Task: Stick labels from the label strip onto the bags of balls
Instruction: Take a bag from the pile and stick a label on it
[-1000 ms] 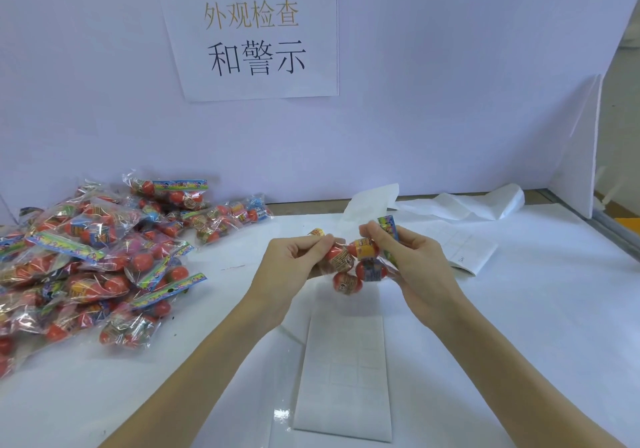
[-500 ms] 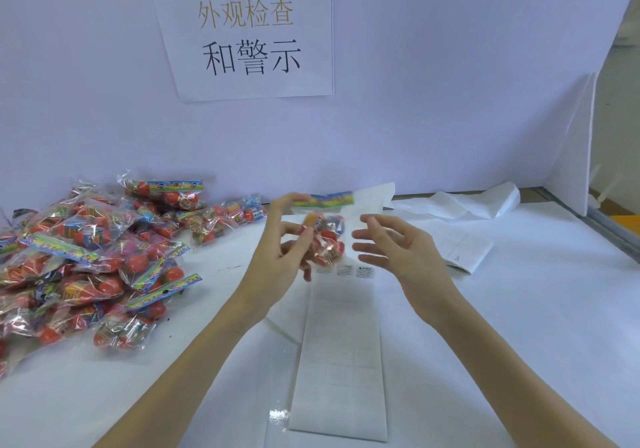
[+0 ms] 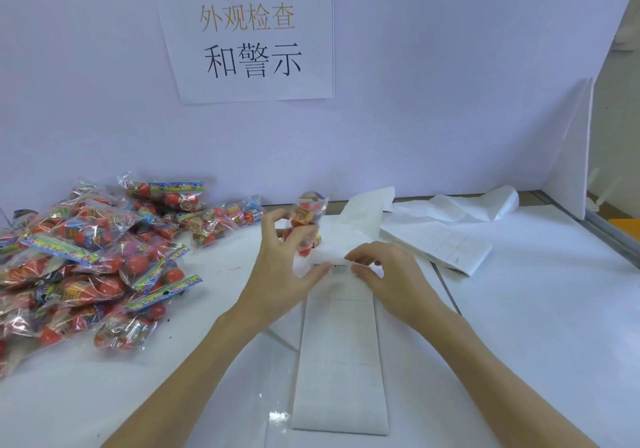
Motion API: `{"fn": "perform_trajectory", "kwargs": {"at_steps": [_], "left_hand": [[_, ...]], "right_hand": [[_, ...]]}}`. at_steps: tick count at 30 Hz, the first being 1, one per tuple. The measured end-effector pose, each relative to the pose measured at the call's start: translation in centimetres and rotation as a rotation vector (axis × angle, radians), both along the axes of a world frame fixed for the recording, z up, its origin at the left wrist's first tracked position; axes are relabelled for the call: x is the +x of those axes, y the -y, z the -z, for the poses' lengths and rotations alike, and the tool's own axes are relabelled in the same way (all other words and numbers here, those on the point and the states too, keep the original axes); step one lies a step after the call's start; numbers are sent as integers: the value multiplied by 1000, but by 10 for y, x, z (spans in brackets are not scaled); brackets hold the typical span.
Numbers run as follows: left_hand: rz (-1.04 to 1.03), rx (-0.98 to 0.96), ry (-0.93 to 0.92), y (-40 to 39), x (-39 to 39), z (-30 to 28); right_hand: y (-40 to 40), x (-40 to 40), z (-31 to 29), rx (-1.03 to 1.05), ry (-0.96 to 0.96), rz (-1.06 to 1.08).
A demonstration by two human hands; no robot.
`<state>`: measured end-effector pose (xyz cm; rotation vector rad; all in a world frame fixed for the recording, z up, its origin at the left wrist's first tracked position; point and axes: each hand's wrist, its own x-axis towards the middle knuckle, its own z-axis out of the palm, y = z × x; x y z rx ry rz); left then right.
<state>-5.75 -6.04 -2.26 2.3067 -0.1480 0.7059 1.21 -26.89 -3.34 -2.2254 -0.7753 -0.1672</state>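
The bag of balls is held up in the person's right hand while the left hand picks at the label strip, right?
Not quite: the hands are swapped. In the head view, the left hand holds up the bag of balls, and the right hand has its fingers at the printed label on the label strip.
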Motion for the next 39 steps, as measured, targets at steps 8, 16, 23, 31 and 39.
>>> {"fn": "perform_trajectory", "kwargs": {"at_steps": [8, 16, 23, 31, 39], "left_hand": [[34, 79, 113, 7, 2, 3], [2, 138, 94, -2, 4, 1], [67, 72, 38, 5, 3, 3], [17, 72, 14, 7, 1, 2], [9, 67, -12, 9, 0, 1]], "right_hand": [[-7, -10, -4, 258, -13, -130], [-3, -5, -7, 214, -58, -39], [-10, -10, -1, 218, -120, -57], [-10, -15, -2, 202, -84, -162], [-12, -17, -1, 216, -95, -144]]}}
